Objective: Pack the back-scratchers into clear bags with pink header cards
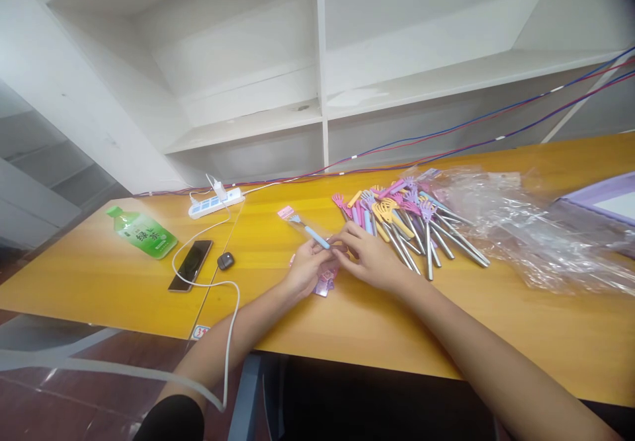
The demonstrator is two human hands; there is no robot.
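One blue-handled scratcher: centre frame, its lower end pinched by my left hand, the rest jutting beyond the grip toward the upper left.
Right hand: fingers bent at that same end; I cannot tell whether they grip.
Pink tag: at the scratcher's far end, its print too small for me to read.
Green bottle: left of frame, marked "绿茶".
Numbered sticker: lower left, starting with 3, the next digit unclear on my feed.
Scratcher pile: right of centre, near my right hand.
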